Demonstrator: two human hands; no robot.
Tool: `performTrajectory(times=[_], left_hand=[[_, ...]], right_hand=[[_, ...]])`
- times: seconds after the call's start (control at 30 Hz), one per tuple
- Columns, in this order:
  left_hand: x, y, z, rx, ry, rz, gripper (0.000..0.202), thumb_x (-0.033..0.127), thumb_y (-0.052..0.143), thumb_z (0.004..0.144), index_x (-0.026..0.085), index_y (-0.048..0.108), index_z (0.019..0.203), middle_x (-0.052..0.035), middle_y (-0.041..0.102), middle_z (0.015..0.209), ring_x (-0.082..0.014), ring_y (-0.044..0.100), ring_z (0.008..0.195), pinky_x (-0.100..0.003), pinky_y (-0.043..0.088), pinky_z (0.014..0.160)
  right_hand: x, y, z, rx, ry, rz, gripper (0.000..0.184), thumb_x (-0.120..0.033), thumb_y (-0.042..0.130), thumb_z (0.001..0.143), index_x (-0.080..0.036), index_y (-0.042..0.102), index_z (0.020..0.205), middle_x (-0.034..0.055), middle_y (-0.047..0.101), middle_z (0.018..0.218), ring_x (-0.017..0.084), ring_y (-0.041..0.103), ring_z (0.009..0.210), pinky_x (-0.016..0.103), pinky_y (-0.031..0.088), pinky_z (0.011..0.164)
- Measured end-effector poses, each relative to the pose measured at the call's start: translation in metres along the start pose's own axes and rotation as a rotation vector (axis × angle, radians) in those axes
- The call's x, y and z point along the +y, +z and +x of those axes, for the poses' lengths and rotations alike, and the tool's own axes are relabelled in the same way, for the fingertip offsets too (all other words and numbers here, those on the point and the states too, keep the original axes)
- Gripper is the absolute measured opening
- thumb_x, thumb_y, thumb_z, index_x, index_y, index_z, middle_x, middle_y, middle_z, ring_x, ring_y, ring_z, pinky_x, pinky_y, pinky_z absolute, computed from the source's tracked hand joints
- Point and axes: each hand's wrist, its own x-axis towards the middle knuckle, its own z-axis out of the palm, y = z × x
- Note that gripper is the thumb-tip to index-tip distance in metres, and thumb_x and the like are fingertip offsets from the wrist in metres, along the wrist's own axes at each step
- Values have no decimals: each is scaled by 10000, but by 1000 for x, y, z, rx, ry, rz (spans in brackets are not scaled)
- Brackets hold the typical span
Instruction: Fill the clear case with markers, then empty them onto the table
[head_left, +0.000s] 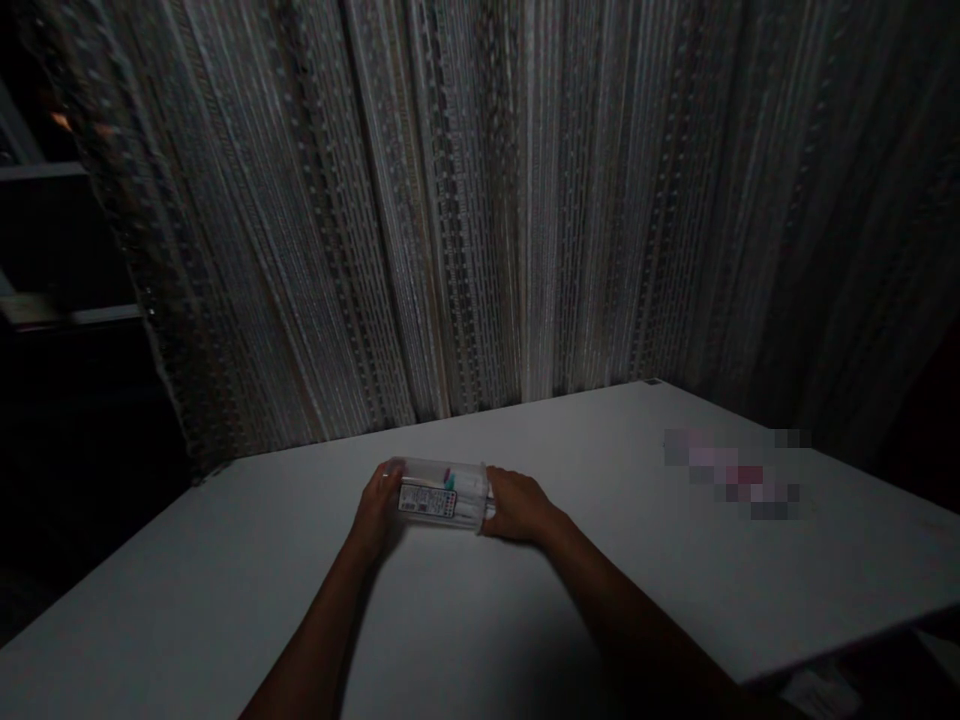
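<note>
A clear plastic container (442, 495) lies on its side on the white table (600, 600), its long axis running left to right in front of the person. The left hand (377, 510) grips its left end and the right hand (517, 507) its right end, fingers curled around it. Both hands are equally near. A curtain (480, 200) hangs behind.

— What's between my hands?

— A clear plastic box with rounded corners (444, 495), lying on its side on the white table. A printed label with small coloured squares faces me, and pale contents with a teal and pink bit show through. My fingers clasp both ends.
</note>
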Motion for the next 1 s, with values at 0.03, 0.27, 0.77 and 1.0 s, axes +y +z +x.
performTrajectory(times=[0.03,0.27,0.77,1.0], left_hand=[[-2,-1,1,14,17,46,501,586,674,680,151,609,918,-26,618,812,-179,581,733,-272,453,656],[-14,-3,5,95,73,181,415,572,661,643,163,605,693,-13,567,700,-171,503,669,-263,410,620],[-18,-4,5,68,99,338,367,544,539,696,178,552,668,-3,528,664,-182,497,669,-291,419,640],[2,9,-6,227,249,491,361,445,540,723,168,558,953,-86,596,1003,-265,539,1011,-391,408,914]], right_hand=[[2,-1,0,-10,1,-5,643,-386,738,634,-152,538,1199,143,603,1135,302,569,1006,356,428,815],[15,-17,-1,-122,48,-13,830,-421,773,613,-155,468,1338,163,576,1203,334,536,1078,399,412,883],[77,22,-13,308,231,572,589,-606,337,863,-138,695,867,95,683,905,262,607,885,371,450,829],[37,21,-16,306,238,144,432,-372,305,948,-148,667,1027,116,654,1023,228,565,987,315,389,888]])
